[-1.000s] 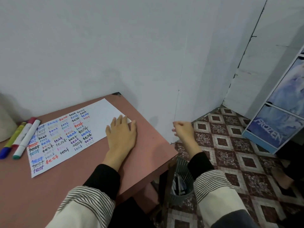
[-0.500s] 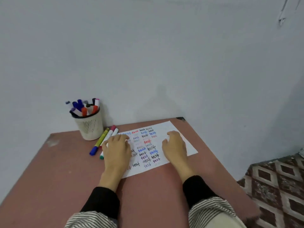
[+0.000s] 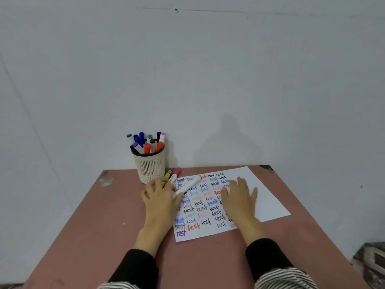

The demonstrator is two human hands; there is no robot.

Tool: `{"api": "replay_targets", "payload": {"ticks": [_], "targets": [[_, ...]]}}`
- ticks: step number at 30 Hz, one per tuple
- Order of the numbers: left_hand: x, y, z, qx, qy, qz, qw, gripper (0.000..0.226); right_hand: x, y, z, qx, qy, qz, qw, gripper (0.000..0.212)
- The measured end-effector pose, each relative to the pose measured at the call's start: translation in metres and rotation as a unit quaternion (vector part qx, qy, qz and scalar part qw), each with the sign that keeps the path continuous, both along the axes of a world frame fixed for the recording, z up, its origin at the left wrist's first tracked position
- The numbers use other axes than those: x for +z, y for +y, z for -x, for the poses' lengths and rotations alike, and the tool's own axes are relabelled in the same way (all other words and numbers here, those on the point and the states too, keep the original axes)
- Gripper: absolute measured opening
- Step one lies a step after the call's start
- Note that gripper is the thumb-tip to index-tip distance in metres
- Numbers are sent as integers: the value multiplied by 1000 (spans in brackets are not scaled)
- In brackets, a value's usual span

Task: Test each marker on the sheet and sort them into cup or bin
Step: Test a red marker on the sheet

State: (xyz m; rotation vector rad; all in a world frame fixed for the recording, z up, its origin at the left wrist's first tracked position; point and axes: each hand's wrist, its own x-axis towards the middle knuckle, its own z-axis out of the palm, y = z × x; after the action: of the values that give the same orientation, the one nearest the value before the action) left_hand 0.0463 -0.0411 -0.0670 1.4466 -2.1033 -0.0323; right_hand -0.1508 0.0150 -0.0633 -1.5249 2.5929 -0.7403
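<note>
A plain room in a home, by its looks: a small reddish-brown desk [image 3: 104, 236] pushed against a bare, cracked white wall [image 3: 187, 69], with patterned floor tiles [image 3: 373, 259] showing at the lower right corner.

soft, even, rather dim light; a faint shadow falls on the wall [image 3: 227, 138] behind the counter [image 3: 104, 236]. slightly blurred throughout, with wide-angle bending at the edges.

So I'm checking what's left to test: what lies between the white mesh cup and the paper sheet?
In the head view, loose markers: a yellow marker and a pink-capped marker, beside the cup; a white marker overlaps the sheet.
</note>
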Motion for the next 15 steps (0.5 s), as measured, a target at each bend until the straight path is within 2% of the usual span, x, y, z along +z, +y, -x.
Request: {"api": "replay_targets", "payload": {"ticks": [2, 4, 6, 8, 10, 11, 13, 15], "targets": [[1, 2, 5, -59, 53, 17, 997, 27, 9, 1, -3, -2, -128, 143, 981, 34], [3, 3, 10, -138, 128, 2, 982, 18, 19, 1, -10, -16, -308, 246, 919, 27], [6, 9, 15, -222, 209, -44, 951, 8, 24, 0, -11, -35, -424, 233, 874, 33], [9, 17, 19, -259, 246, -94, 929, 6, 25, 2, -9, -13, -547, 203, 812, 36], [10, 20, 21, -259, 240, -123, 927, 9, 28, 4, -7, 31, -634, 199, 746, 31], [10, 21, 21, -254, 217, -127, 934, 13, 29, 6, -6, 43, -646, 205, 734, 28], [10, 19, 19, -232, 110, -84, 963, 23, 30, 7, -7, 36, -635, 226, 738, 26], [11, 22, 20, -213, 15, -42, 976, 27, 29, 5, -9, 15, -606, 245, 756, 25]]}}
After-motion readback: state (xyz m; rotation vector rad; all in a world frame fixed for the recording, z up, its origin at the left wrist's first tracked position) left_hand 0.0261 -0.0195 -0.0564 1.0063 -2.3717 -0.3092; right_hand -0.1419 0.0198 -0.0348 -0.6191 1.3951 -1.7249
